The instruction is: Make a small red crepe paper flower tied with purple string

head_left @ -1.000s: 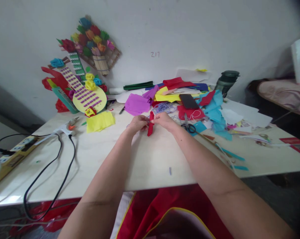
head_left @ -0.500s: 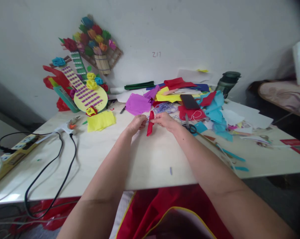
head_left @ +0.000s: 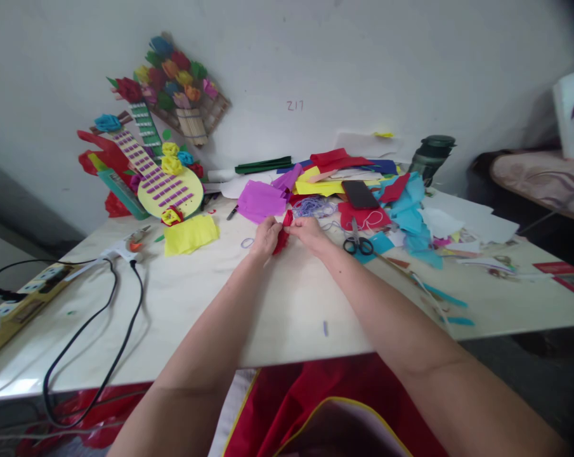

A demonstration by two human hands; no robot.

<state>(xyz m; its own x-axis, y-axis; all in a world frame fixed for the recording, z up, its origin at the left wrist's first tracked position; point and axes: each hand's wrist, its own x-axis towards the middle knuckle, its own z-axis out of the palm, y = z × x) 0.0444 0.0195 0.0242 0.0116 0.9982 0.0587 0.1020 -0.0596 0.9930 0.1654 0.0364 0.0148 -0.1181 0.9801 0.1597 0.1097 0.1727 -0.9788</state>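
Between my hands, just above the table, is a narrow folded piece of red crepe paper (head_left: 281, 243). My left hand (head_left: 267, 236) closes on its left side. My right hand (head_left: 307, 231) pinches it from the right, near the middle. A loop of light purple yarn (head_left: 247, 242) lies left of my left hand, and a tangle of the same yarn (head_left: 312, 207) sits behind my hands. Purple crepe paper (head_left: 260, 199) lies beyond my left hand. Black-handled scissors (head_left: 358, 244) rest right of my right hand. My fingertips are partly hidden.
A yellow crepe sheet (head_left: 191, 235), a glue gun (head_left: 122, 249) and a power strip (head_left: 30, 301) lie left. A phone (head_left: 359, 194) rests on papers; a dark bottle (head_left: 432, 158) stands at the back right. Paper flowers (head_left: 177, 76) lean on the wall.
My left hand has moved in from beside the red paper and now grips it. The paper looks less flat and more bunched. The yarn loop now shows on the table.
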